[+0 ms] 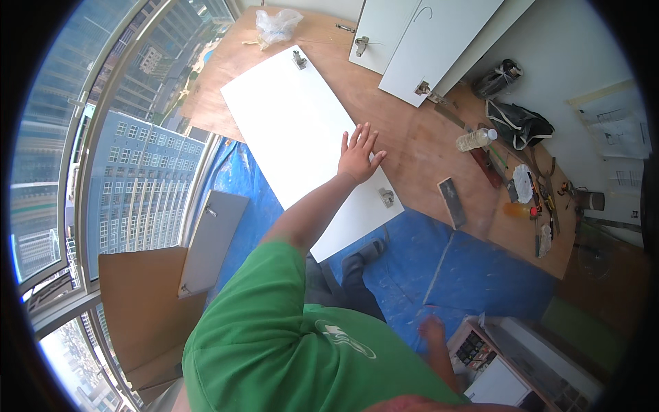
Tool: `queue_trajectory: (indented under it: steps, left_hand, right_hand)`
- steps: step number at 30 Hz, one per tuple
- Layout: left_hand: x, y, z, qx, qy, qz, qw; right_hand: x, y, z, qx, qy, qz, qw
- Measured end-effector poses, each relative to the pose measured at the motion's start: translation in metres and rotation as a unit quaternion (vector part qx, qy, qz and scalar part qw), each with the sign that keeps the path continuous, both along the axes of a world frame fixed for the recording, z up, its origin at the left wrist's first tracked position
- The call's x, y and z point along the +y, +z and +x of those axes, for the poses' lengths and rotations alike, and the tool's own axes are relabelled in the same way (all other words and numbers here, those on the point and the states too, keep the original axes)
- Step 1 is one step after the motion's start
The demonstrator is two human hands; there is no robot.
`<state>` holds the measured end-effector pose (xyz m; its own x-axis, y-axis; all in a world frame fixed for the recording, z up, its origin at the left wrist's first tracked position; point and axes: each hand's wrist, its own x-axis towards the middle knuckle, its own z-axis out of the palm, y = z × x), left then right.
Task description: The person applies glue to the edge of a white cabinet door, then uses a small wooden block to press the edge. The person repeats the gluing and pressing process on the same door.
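Note:
My left hand (357,156) rests flat on a white cabinet door panel (295,123), its fingers spread near the panel's right edge. The panel lies on the brown wooden worktop, and its near end juts over the edge. One metal hinge (298,60) is fitted at the panel's far end, another hinge (386,198) at the near right corner. My right hand (432,329) hangs low beside my body, away from the worktop. Its fingers are too small and smeared to make out.
Further white panels (425,48) with hinges lie at the back. A plastic bottle (475,140), a dark-faced block (451,202), a black bag (518,125) and several tools sit rightward. Another panel (213,240) leans by the window; blue sheeting (480,264) covers the floor.

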<state>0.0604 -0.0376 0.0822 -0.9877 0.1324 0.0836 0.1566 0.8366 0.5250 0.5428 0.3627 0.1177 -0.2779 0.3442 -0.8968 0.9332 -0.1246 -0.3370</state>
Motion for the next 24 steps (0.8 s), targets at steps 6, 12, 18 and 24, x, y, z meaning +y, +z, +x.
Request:
queue_trajectory:
  steps: [6,12,18,24]
  left_hand:
    - [-0.127,0.004,0.112,-0.07,0.468,0.179,0.862]
    - [-0.154,-0.028,0.18,-0.344,0.392,0.575,0.63]
    - [-0.163,-0.029,0.178,-0.271,0.45,0.49,0.696]
    - [-0.232,-0.035,0.151,-0.239,0.421,0.574,0.661]
  right_hand:
    - [-0.046,0.026,-0.023,-0.022,0.044,0.032,0.998]
    - [-0.077,0.026,-0.049,-0.04,0.177,-0.006,0.983]
    - [-0.099,0.046,-0.079,0.003,0.151,0.051,0.987]
    - [-0.108,0.049,-0.044,-0.006,0.159,0.048,0.986]
